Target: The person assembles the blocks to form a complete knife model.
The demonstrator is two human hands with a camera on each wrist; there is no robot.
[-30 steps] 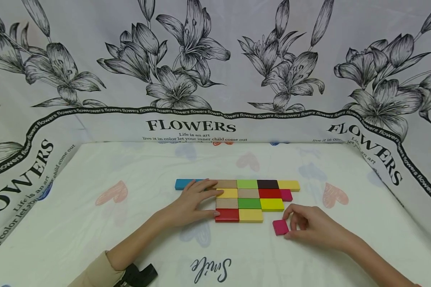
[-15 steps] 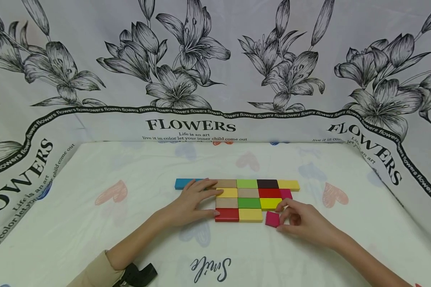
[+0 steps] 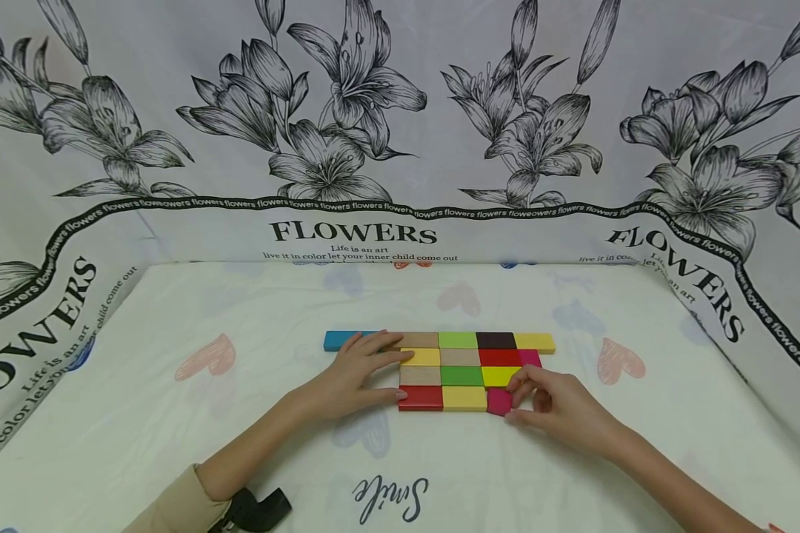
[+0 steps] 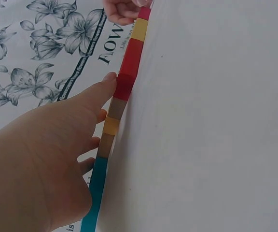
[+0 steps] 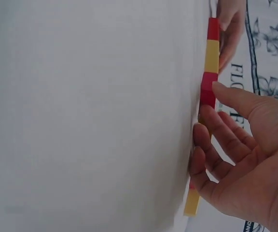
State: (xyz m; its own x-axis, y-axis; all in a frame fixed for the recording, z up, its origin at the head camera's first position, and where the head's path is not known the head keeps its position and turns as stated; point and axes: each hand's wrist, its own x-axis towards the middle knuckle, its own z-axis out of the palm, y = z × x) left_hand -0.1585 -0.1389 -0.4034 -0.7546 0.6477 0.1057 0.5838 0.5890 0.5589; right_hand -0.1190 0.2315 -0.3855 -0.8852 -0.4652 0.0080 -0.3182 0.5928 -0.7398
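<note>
Flat coloured blocks lie edge to edge in several rows on the table. My right hand (image 3: pixel 560 406) pinches a small magenta block (image 3: pixel 498 401) between thumb and fingertips, at the right end of the nearest row. That block sits against a pale yellow block (image 3: pixel 464 399), slightly turned. In the right wrist view, the thumb touches the magenta block (image 5: pixel 209 89) while the other fingers bend loosely. My left hand (image 3: pixel 350 377) rests at the rows' left side with fingers spread. Its thumb touches the red block (image 3: pixel 420 398), and its fingers reach over a blue block (image 3: pixel 347 340).
The far row ends at the right in a yellow block (image 3: pixel 535 343), sticking out past the rows nearer me. A white cloth (image 3: pixel 273 296) with printed hearts covers the table. A flower-printed sheet (image 3: pixel 433 155) rises behind it. A black device (image 3: pixel 260 511) is by the left sleeve.
My right hand has slid the magenta block leftward and slightly away from me, up against the nearest row's pale yellow block. The left hand has stayed in place.
</note>
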